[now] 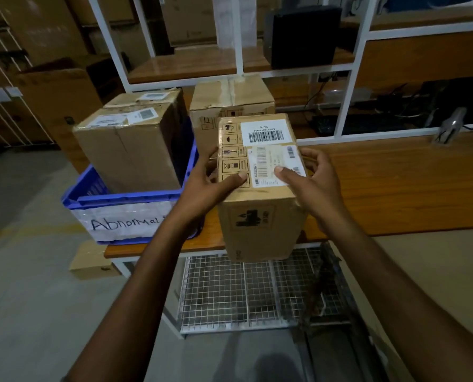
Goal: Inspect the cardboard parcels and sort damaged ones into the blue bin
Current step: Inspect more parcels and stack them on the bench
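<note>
Wooden boards are being used for the table (395, 188), and the blue bin (125, 201) is being kept at one end of it. A white label (125, 224) with the word "Abnormal" is being shown on the front of the blue bin. A large parcel (127, 150) is being kept inside the blue bin, and another parcel (230, 97) is being kept on the table near the far corner of the blue bin.

The small parcel (260, 216) is being held up in the air just beside the blue bin. It is being gripped by both hands. The left hand (216, 183) is being wrapped round the side nearest the blue bin, with its thumb pressed on top. The right hand (309, 175) is being wrapped round the side away from the blue bin, with its thumb pressed on a barcode sticker (274, 166).

The checking step seems to be the one being done. No rips or dents are being shown on the top and front, but the back and bottom are being hidden. To do this well, the small parcel should be turned slowly, so every side and corner is being looked at. It should be gripped firmly by both hands while turning. It should go into the blue bin only if damage is found. Little room is being left beside the large parcel, so it would have to be set in gently.
</note>
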